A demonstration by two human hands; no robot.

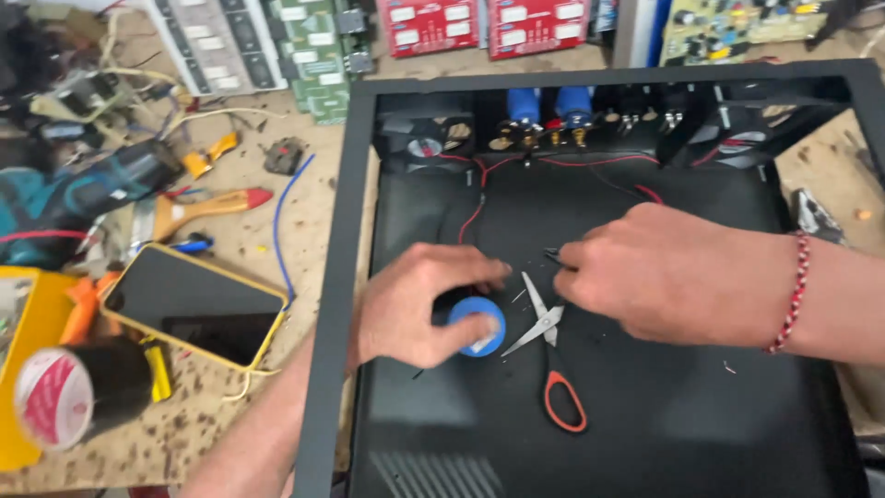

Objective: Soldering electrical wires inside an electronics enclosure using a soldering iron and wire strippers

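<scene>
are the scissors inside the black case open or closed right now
Open. The scissors lie flat on the floor of the black case, their two blades spread in a V between the person's hands; neither hand holds them.

Left hand (426,304) reaching in from the lower left, forearm bare, palm down, fingers curled and thumb tucked low. Right hand (659,272) entering from the right, knuckles up, fingertips (567,267) pinched together toward the left. Red-and-white braided band on the right wrist. Hands near each other, not touching.
</scene>
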